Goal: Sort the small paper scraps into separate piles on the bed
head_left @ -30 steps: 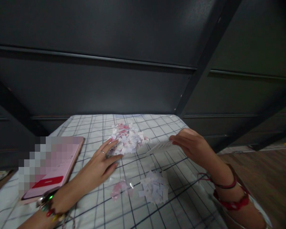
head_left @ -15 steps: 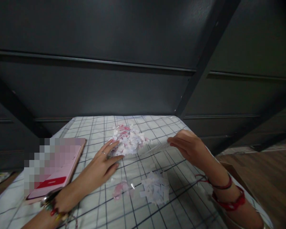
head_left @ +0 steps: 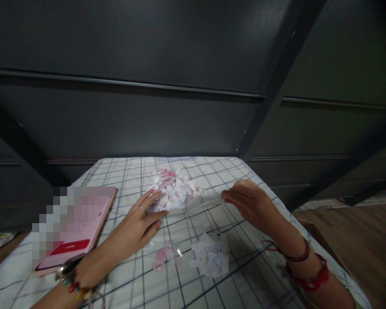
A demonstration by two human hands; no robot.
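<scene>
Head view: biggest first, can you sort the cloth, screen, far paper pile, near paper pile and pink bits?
1. Cloth
2. Screen
3. Far paper pile and near paper pile: too alike to rank
4. Pink bits

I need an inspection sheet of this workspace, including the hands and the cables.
Surface: white checked cloth.
Job's things: large pile of scraps, white with some pink; smaller white pile nearer the person; pink bits beside it; thin pale sheet.
Clutter: tablet on the left, partly pixelated.
Hands: left hand at the edge of the large pile; right hand pinching the thin pale sheet.
Cables: nothing seen.
Surroundings: dark wall behind, brown floor at right.
</scene>
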